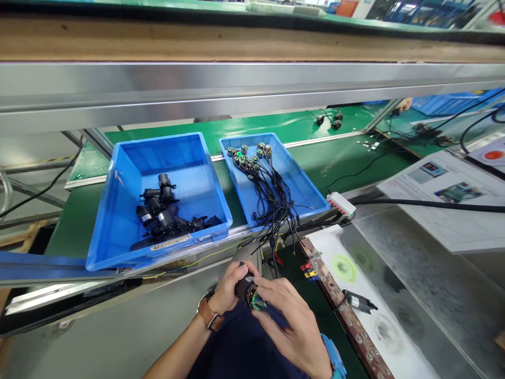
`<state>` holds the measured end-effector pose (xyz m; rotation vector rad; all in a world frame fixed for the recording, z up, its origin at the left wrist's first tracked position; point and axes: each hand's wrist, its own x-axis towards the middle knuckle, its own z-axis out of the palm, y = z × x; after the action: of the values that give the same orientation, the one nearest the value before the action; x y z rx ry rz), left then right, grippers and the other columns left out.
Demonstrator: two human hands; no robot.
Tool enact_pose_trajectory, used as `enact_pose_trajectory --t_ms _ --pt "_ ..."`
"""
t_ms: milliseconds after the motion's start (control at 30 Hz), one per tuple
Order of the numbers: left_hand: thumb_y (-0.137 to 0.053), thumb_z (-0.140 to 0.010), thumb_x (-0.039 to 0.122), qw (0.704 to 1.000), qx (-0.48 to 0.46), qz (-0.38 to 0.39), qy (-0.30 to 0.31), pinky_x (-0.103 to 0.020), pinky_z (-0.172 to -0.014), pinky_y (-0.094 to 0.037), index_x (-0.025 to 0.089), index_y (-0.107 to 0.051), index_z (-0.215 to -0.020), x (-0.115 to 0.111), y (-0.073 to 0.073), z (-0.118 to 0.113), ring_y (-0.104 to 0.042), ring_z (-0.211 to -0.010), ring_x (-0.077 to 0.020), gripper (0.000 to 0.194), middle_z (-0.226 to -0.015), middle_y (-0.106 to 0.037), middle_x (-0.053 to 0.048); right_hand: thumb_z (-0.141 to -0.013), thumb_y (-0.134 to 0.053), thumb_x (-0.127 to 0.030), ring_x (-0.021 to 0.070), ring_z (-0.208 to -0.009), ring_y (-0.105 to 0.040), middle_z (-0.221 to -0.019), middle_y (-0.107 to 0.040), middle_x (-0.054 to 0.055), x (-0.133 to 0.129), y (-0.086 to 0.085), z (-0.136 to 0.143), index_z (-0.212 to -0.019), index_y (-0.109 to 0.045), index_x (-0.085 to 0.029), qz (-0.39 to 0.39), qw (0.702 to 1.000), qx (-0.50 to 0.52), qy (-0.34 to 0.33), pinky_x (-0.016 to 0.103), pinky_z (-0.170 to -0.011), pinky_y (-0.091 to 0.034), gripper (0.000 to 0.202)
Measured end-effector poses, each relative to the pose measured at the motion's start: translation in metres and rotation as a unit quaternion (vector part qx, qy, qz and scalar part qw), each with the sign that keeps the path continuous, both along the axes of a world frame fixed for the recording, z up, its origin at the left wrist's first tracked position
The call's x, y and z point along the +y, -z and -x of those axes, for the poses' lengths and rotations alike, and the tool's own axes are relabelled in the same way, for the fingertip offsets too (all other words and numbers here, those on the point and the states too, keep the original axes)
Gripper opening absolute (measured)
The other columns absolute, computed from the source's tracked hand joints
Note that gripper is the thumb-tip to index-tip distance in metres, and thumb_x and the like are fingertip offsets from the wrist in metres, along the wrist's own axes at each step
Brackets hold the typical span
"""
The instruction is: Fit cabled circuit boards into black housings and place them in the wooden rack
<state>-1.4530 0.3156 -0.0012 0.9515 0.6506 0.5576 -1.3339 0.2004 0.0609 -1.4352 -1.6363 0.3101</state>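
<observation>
My left hand (228, 288) is wrapped round a black cylindrical motor housing (243, 287), held tilted in front of my body. At the housing's near end shows a round green circuit board (257, 301) with copper-coloured windings just behind it. The thumb and fingertips of my right hand (290, 321) close around this board from the right. Whether the board is fully seated in the housing, I cannot tell. Beyond my hands, black cables (272, 202) with small round green boards at their far ends lie in a shallow blue tray (305, 184).
A deeper blue bin (100, 221) on the left holds several black motor housings (165, 213). To the right, a black motor (360, 301) lies on a white surface beside a brown metal strip (335, 300). A metal shelf beam (236, 87) spans overhead. Printed sheets (450, 195) hang at right.
</observation>
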Motion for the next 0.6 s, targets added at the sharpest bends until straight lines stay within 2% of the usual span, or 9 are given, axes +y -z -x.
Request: enact_pose_trajectory --t_ms 200,367,433,500,600 --pt "-0.063 -0.079 0.058 0.999 0.016 -0.01 -0.03 -0.03 -0.069 -0.042 0.018 -0.071 -0.067 -0.005 0.005 0.002 -0.055 -0.071 -0.0205 0.042 -0.069 -0.063 -0.004 -0.093 -0.069 -0.025 0.0236 -0.105 -0.071 -0.116 -0.072 0.01 -0.001 0.004 0.001 -0.116 -0.068 -0.027 0.041 0.999 -0.015 0.029 0.034 -0.086 -0.062 0.023" --pt "-0.065 -0.078 0.059 0.998 0.027 0.004 -0.064 -0.03 -0.071 -0.042 0.018 -0.072 -0.068 -0.007 0.011 0.001 -0.054 -0.072 -0.0192 0.043 -0.07 -0.063 -0.003 -0.091 -0.073 -0.029 0.0264 -0.113 -0.069 -0.125 -0.07 0.013 0.003 0.017 0.007 -0.126 -0.061 -0.024 0.034 0.997 -0.058 0.022 0.04 -0.092 -0.061 0.037" --pt "-0.068 -0.077 0.06 0.996 0.016 0.034 -0.075 -0.029 -0.072 -0.043 0.017 -0.07 -0.068 -0.007 0.016 -0.001 -0.054 -0.073 -0.0183 0.043 -0.07 -0.063 -0.002 -0.092 -0.071 -0.025 0.026 -0.112 -0.069 -0.125 -0.071 0.013 0.011 0.024 0.009 -0.124 -0.06 -0.024 0.031 0.998 -0.048 0.025 0.04 -0.09 -0.061 0.035" --pt "-0.069 -0.076 0.064 0.991 0.006 0.099 -0.085 -0.028 -0.07 -0.044 0.017 -0.071 -0.073 -0.005 0.023 -0.002 -0.056 -0.072 -0.0173 0.047 -0.072 -0.065 -0.002 -0.09 -0.07 -0.022 0.025 -0.109 -0.07 -0.121 -0.072 0.012 0.022 0.033 0.009 -0.119 -0.061 -0.024 0.04 0.998 -0.018 0.04 0.039 -0.089 -0.061 0.03" --pt "-0.069 -0.072 0.075 0.98 0.018 0.168 -0.101 -0.027 -0.062 -0.045 0.017 -0.072 -0.09 0.003 0.038 0.0 -0.059 -0.069 -0.017 0.061 -0.078 -0.069 -0.003 -0.088 -0.07 -0.025 0.0236 -0.1 -0.073 -0.11 -0.075 0.01 0.047 0.053 0.008 -0.111 -0.064 -0.022 0.055 0.993 0.016 0.106 0.036 -0.086 -0.061 0.024"
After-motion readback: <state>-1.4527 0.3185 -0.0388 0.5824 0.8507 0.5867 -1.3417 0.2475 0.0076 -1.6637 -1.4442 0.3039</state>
